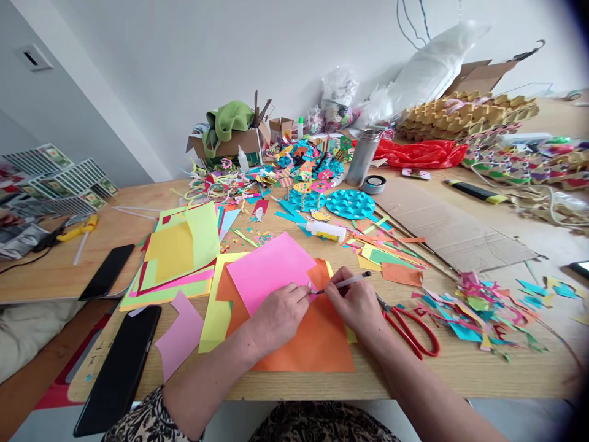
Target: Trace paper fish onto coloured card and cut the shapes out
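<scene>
My right hand [355,299] is closed round a pen [353,280], its tip at the right corner of a pink sheet [273,268]. My left hand [284,312] presses down on that sheet near the pen tip, with its fingers together on a small piece I cannot make out. Beneath the pink sheet lies an orange sheet [304,350], with a yellow sheet [212,316] partly under it. Red-handled scissors [409,331] rest just right of my right hand, their blades partly hidden by it.
A stack of coloured paper [181,245] and two black phones [122,368] are on the left. A glue bottle [326,231], a steel flask [363,158] and blue discs [350,204] stand or lie behind. Paper scraps [478,313] and cardboard [442,221] are at the right.
</scene>
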Motion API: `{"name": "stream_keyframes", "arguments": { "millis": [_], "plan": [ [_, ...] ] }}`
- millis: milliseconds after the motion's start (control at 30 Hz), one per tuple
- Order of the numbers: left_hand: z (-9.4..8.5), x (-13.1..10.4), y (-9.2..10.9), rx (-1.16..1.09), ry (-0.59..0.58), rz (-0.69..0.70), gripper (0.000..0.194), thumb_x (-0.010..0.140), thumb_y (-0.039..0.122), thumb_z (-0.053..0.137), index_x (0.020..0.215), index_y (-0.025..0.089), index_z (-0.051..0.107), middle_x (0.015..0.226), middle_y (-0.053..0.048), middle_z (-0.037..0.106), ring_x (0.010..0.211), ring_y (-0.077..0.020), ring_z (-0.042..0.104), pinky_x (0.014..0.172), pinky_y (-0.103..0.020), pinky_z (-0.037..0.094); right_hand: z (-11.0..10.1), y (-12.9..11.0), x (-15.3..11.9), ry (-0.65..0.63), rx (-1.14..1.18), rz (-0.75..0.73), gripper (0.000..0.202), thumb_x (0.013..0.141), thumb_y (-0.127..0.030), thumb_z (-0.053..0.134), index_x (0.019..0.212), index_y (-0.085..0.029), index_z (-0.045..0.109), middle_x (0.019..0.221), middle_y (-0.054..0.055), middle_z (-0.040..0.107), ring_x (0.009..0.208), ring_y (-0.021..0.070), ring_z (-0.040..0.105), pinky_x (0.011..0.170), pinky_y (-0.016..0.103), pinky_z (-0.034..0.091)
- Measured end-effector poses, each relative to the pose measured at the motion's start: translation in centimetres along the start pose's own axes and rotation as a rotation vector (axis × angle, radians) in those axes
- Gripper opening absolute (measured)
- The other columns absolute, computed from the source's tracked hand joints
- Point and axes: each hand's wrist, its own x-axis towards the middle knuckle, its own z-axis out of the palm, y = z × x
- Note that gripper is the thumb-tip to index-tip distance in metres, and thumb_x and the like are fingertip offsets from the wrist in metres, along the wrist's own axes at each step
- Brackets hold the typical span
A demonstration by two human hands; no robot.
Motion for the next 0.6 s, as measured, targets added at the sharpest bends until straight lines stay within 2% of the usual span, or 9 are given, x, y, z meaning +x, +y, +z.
{"name": "stream_keyframes", "arguments": {
  "millis": [367,600],
  "plan": [
    [-0.05,0.03,-0.05,-0.058,-0.009,-0.002,0.033,0.084,-0.002,0.039,0.106,0.014,0.057,0.11,-0.01,0.063,0.105,-0.0213,0.058,0.091,-0.037,0.052,0.03,0.0,-0.04,-0.106,-0.07,-0.06,0.013,0.079,-0.029,0.051,0.068,-0.022,0.048,0.055,-0.002,0.058,0.047,0.012,0.051,0.047,0.022,0.034],
    [-0.01,0.01,-0.14,-0.06,-0.013,-0.001,0.033,0.084,-0.002,0.04,0.109,0.012,0.057,0.109,-0.011,0.064,0.104,-0.0218,0.059,0.092,-0.037,0.052,0.0,0.02,-0.05,-0.094,-0.052,-0.023,0.013,0.077,-0.029,0.051,0.066,-0.023,0.048,0.053,-0.003,0.057,0.045,0.0122,0.05,0.046,0.022,0.034]
  ]
}}
